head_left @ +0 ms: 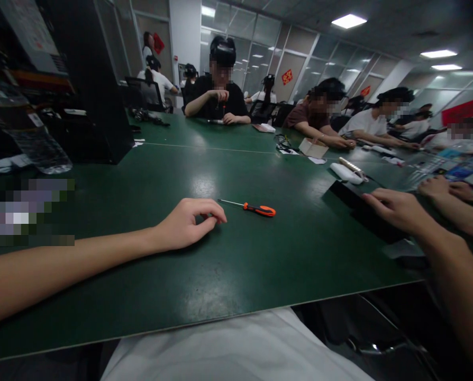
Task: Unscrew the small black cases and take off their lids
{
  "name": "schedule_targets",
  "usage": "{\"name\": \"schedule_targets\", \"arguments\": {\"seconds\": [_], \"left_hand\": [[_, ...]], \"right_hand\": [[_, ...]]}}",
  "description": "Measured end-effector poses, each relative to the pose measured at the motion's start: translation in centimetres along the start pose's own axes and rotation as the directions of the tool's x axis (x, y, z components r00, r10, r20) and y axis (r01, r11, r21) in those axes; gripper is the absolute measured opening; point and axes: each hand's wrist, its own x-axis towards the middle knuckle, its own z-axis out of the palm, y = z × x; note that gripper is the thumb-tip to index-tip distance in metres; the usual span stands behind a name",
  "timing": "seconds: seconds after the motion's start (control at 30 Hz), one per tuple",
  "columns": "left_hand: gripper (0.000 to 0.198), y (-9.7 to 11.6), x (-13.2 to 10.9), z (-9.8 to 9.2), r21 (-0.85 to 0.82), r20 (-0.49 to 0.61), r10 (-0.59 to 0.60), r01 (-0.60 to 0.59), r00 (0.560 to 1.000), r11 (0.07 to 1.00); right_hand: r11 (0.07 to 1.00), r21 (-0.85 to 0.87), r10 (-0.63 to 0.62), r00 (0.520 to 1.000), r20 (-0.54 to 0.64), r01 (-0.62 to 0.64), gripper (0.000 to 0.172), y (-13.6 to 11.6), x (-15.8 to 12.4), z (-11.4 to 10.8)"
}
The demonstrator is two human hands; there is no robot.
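Note:
On the green table [236, 275], my left hand [187, 225] rests with loosely bent fingers. A gap shows between its thumb and forefinger, and nothing is in it. Just past its fingertips lies a screwdriver [262, 209] with an orange and black handle, its thin metal shaft pointing left toward the hand. At the right side, my right hand [399, 209] grips a flat black rectangular object [345, 196] near the table's edge; its exact kind does not show. The fingers under that object are partly hidden.
A clear plastic bottle [42, 135] and a tall black panel [89, 79] stand at the left. White objects [345, 173], a small box [313, 148] and cables lie farther back. A co-worker's hands [435, 186] rest close at the right. Other people sit across the table.

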Motion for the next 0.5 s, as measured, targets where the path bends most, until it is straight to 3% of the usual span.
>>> {"name": "schedule_targets", "arguments": {"seconds": [0.33,0.5], "left_hand": [[0.022,-0.2,-0.1,0.1,0.015,0.019,0.059,-0.059,0.998,0.998],[0.021,-0.1,-0.1,0.0,0.018,0.017,0.075,-0.076,0.997,0.997]], "right_hand": [[0.999,0.041,-0.019,0.997,0.071,0.016,0.035,1.0,0.9,0.7],[0.997,0.08,0.008,1.0,0.016,-0.009,0.041,1.3,0.7,1.2]]}}
